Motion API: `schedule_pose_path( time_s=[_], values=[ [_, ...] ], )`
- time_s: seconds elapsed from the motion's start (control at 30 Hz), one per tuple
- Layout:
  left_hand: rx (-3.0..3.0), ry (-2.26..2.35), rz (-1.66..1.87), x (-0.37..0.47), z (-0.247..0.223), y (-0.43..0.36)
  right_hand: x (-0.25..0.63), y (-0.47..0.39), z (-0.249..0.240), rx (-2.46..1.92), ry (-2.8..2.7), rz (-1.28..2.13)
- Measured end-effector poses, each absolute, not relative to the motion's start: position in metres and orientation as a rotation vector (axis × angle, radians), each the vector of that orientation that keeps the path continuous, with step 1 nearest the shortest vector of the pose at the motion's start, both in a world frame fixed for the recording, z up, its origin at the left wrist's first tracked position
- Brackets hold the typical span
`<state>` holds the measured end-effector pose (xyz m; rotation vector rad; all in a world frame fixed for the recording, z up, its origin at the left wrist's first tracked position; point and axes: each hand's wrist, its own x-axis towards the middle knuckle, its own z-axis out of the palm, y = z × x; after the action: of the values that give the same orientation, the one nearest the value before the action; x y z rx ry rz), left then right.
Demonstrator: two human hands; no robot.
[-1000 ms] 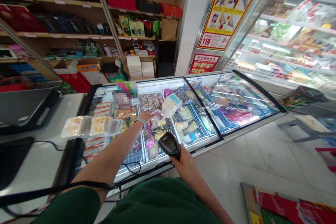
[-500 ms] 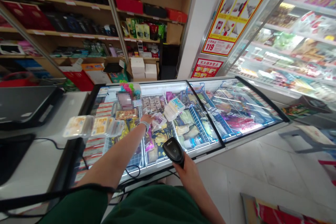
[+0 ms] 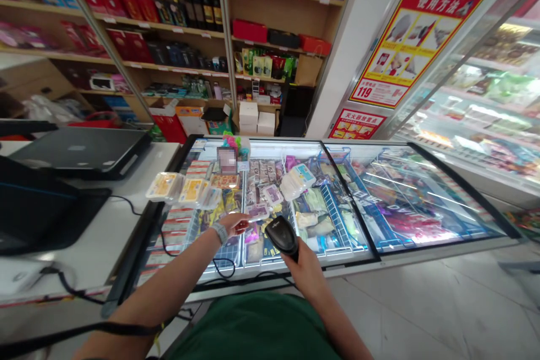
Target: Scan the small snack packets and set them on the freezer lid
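Note:
My left hand [image 3: 237, 224], with a watch on its wrist, pinches the near-left edge of a flat clear plastic food pack with a purple label [image 3: 258, 212] above the freezer's glass top. A similar purple-labelled pack [image 3: 273, 194] lies just beyond it. My right hand [image 3: 304, 264] grips a black barcode scanner [image 3: 282, 235] by its handle, its head pointing up and left, close to the held pack. To the right beyond the scanner is a stack of clear packs with blue labels [image 3: 298, 180]. Yellow-labelled packs [image 3: 193, 190] stand in a row at the left.
The chest freezer [image 3: 371, 244] spans the front, frozen goods under its glass. At left is a counter [image 3: 97, 236] with a dark flat device [image 3: 84, 152]. A black cable [image 3: 223, 270] loops on the glass. Stocked shelves [image 3: 169, 25] rise behind; a lit display fridge [image 3: 476, 95] stands right.
My left hand has drawn back toward me and now holds a purple-labelled pack near the scanner. The scanner stays in my right hand. The camera view has turned to the left.

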<state>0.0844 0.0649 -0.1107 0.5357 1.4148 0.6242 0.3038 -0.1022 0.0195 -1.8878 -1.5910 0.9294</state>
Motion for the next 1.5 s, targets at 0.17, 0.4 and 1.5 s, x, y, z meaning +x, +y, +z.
schedule_pose_path(
  time_s=[0.17, 0.4, 1.5],
  values=[
    [0.476, 1.357, 0.734, 0.057, -0.097, 0.017, 0.296, -0.093, 0.027, -1.825, -1.658, 0.957],
    [0.579, 1.419, 1.003, 0.025, -0.072, -0.022, 0.282, -0.085, 0.028, -1.714, -1.822, 0.978],
    [0.689, 1.423, 1.25, 0.016, -0.061, -0.039, 0.266, -0.075, 0.028, -1.588, -2.019, 1.058]
  ],
)
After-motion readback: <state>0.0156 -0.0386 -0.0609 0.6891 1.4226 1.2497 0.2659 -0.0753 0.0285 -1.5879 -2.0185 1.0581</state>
